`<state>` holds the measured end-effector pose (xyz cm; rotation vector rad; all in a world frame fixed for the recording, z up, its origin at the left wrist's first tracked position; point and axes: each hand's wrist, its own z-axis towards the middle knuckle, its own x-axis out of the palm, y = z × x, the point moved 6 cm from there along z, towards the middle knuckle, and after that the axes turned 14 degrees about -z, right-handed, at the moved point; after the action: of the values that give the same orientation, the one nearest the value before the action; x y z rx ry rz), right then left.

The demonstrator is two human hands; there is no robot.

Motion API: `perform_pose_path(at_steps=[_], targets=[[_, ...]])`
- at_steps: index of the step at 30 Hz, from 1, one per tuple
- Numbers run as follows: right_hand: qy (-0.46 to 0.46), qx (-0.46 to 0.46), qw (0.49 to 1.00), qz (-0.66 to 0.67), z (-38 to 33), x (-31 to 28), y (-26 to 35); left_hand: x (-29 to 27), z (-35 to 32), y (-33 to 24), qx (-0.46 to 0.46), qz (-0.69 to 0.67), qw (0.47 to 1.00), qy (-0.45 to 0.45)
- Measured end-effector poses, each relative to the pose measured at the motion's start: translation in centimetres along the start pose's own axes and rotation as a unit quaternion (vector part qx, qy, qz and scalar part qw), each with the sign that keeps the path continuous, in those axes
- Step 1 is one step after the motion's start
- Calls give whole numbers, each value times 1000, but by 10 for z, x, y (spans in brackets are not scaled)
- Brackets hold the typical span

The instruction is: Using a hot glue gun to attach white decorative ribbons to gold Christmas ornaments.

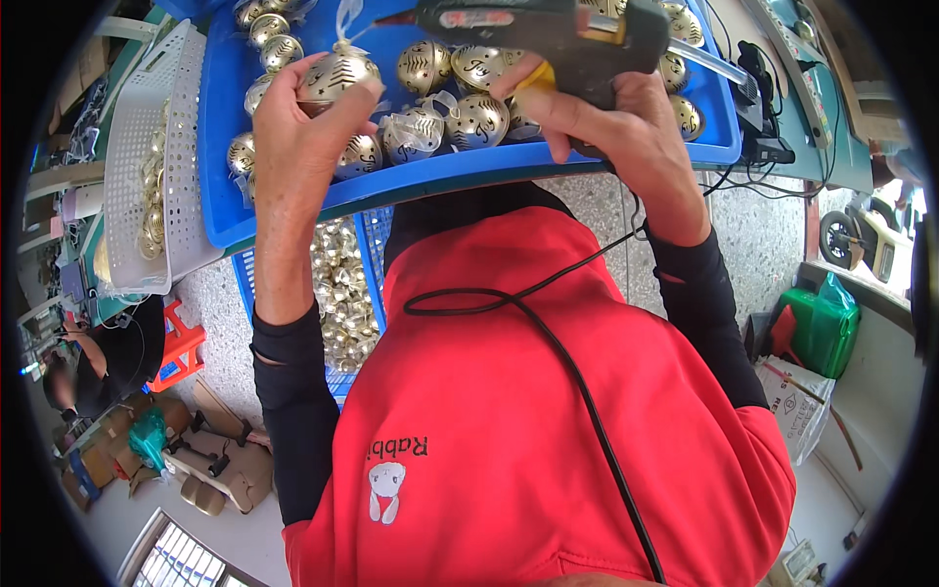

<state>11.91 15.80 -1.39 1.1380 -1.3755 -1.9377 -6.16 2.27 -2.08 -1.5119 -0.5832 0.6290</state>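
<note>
My left hand (298, 147) is closed around a gold bauble (337, 78) with dark printed patterns, holding it up over the near left of a blue tray (445, 171). A pale sheer ribbon (348, 22) rises from the bauble's top. In my right hand (641, 137) is a dark glue gun (577, 44), gripped by its handle with a finger at the yellow trigger (538, 76). Its reddish nozzle (396, 19) points left, close to the ribbon; whether they touch I cannot tell. Several similar gold baubles (478, 121) lie in the tray, some with ribbons.
A white perforated basket (186, 147) with gold pieces stands left of the tray. Below the table edge, a blue crate (372, 264) holds many small gold balls (342, 293). A black cable (577, 377) loops across my red apron. Another person (127, 342) sits far left, near an orange stool (179, 352).
</note>
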Motion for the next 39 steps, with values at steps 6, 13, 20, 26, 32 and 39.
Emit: perform_pose_path(at_steps=[6, 13, 20, 26, 32, 39], targets=[[-87, 95, 986, 104, -1, -32, 9, -3, 10, 6, -67, -79, 994, 40], [-190, 71, 968, 145, -8, -69, -10, 25, 34, 7, -88, -104, 984, 113], [-248, 45, 957, 143, -22, -100, -31, 67, 90, 7, -90, -165, 974, 123], [-273, 48, 945, 175, -31, -105, -42, 61, 170, -8, 45, -184, 982, 21], [-266, 82, 945, 171, -34, -103, -52, 52, 210, 3, -12, -143, 990, 17], [-265, 88, 941, 190, -29, -103, -49, 86, 194, 3, -76, -58, 986, 135]])
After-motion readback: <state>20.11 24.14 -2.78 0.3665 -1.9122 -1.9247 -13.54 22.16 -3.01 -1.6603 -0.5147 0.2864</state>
